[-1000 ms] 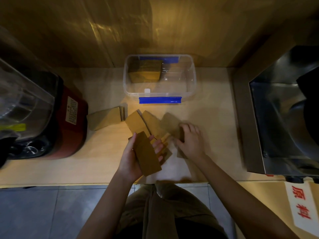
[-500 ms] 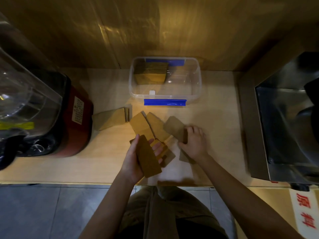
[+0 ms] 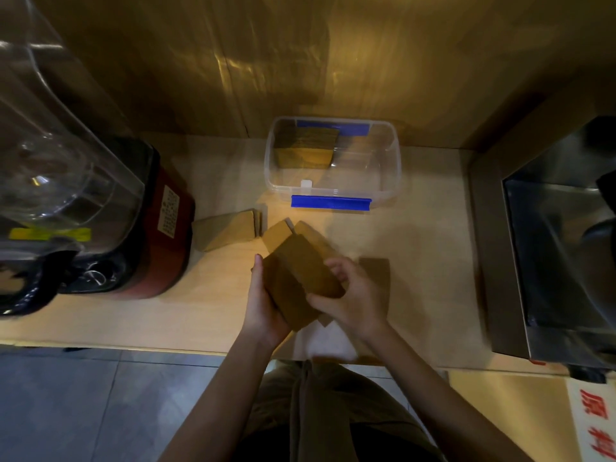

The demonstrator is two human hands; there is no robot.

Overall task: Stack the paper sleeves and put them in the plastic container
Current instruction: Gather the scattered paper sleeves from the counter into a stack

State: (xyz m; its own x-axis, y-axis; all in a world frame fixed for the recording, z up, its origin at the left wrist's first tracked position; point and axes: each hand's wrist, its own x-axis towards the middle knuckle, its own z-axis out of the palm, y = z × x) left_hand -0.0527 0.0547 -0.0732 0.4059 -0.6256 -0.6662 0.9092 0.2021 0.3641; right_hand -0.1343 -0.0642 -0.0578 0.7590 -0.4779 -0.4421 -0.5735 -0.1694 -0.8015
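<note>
My left hand (image 3: 263,305) holds a small stack of brown paper sleeves (image 3: 290,295) from the left side. My right hand (image 3: 353,295) grips another brown sleeve (image 3: 310,265) and lays it on top of that stack. More loose sleeves lie flat on the counter: a pair to the left (image 3: 230,230), one behind the stack (image 3: 275,233) and one to the right (image 3: 378,278). The clear plastic container (image 3: 390,181) with blue clips stands at the back of the counter, with a stack of sleeves (image 3: 305,146) upright in its left end.
A blender with a red base (image 3: 160,235) and a clear jar (image 3: 63,155) fills the left side. A steel machine (image 3: 546,248) stands at the right. A wooden wall (image 3: 300,61) closes the back. The counter's front edge (image 3: 133,346) runs just below my hands.
My right hand has picked a sleeve off the counter at the right and brought it left onto the stack in my left hand. The stack sits a little higher and further back.
</note>
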